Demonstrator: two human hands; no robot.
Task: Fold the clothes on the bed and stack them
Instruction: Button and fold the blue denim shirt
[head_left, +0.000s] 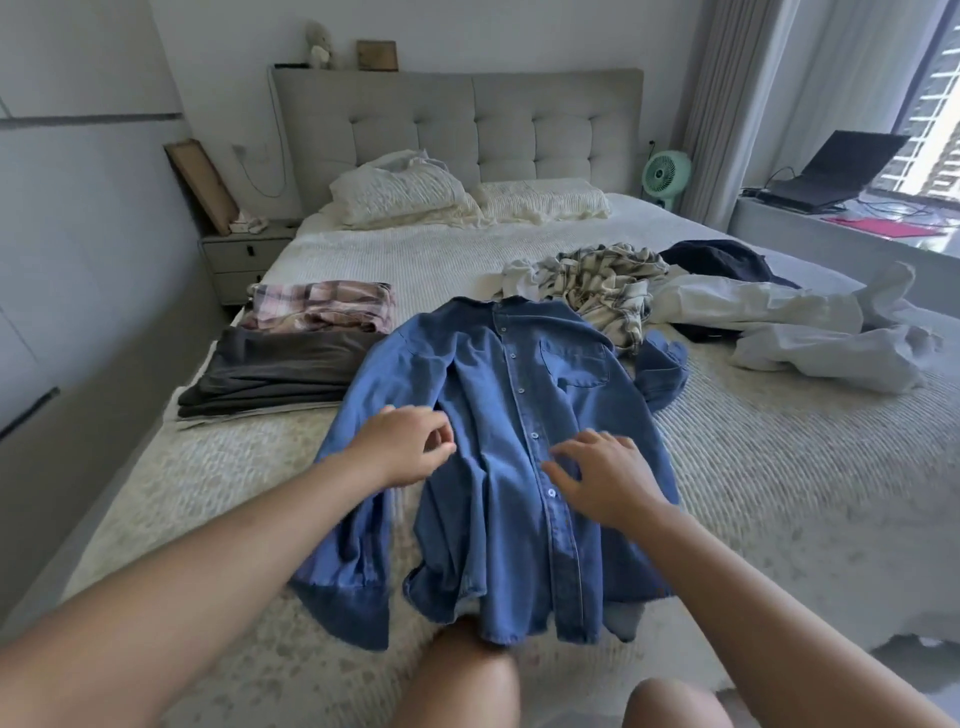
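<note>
— What can't be made out here?

— Both forearms run off the bottom edge. The left hand is blurred, so whether it pinches the denim shirt is unclear. The shirt's right sleeve is partly tucked behind its body.

— And farther back?

— A dark garment lies half buried under the white clothes; the small figure on the headboard shelf is too faint to identify.
</note>
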